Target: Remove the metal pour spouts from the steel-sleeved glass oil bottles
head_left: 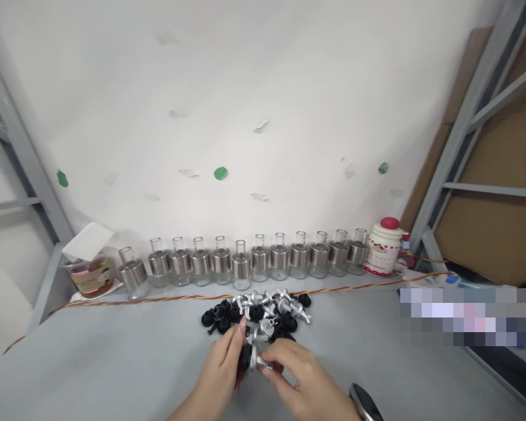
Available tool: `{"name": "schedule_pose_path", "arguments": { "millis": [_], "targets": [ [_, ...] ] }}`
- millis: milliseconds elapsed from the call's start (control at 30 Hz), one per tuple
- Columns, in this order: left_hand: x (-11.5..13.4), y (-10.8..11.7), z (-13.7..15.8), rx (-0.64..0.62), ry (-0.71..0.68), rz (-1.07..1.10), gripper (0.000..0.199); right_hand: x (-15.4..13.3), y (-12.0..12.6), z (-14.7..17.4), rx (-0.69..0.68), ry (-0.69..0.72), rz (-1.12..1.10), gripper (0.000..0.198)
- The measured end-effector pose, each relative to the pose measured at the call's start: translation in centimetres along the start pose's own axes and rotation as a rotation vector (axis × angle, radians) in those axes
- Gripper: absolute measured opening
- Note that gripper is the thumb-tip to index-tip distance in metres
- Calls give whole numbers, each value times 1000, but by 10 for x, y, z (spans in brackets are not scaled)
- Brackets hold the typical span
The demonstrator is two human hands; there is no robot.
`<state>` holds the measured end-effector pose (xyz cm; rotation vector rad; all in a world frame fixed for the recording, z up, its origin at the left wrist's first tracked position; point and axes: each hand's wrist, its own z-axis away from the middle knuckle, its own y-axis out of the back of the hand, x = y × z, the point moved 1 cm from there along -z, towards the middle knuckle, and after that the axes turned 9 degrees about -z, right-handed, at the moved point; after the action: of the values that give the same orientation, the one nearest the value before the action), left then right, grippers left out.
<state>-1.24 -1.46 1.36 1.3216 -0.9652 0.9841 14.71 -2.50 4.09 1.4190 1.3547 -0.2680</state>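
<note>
Low in the middle of the view my two hands meet over one small assembly. My left hand is closed around a black round stopper, mostly hidden by the fingers. On the other side, the fingers of my right hand pinch a silver pour spout with a wide round base. The spout's base is against the black stopper; whether they are joined I cannot tell. Just beyond my fingertips lies a pile of silver pour spouts mixed with black stoppers.
A row of glass bottles with steel sleeves stands along the wall. A twisted red-yellow wire runs before them. A food tub is left, a white red-topped jar right. A dark oval device lies by my right wrist.
</note>
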Motion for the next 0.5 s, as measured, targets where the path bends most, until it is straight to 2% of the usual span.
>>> {"name": "schedule_pose_path", "arguments": {
  "millis": [100, 167, 300, 500],
  "targets": [
    [3, -1, 4, -10, -64, -45, 42, -1, -2, 1, -34, 52, 30, 16],
    [6, -3, 5, -46, -44, -82, 46, 1, -4, 2, -40, 40, 31, 17],
    [9, -5, 4, -23, 23, -90, 51, 4, -8, 1, -16, -72, -92, 11],
    [9, -5, 1, -43, 137, 75, 48, 1, -8, -3, -7, -190, -338, 7]
  ]
}}
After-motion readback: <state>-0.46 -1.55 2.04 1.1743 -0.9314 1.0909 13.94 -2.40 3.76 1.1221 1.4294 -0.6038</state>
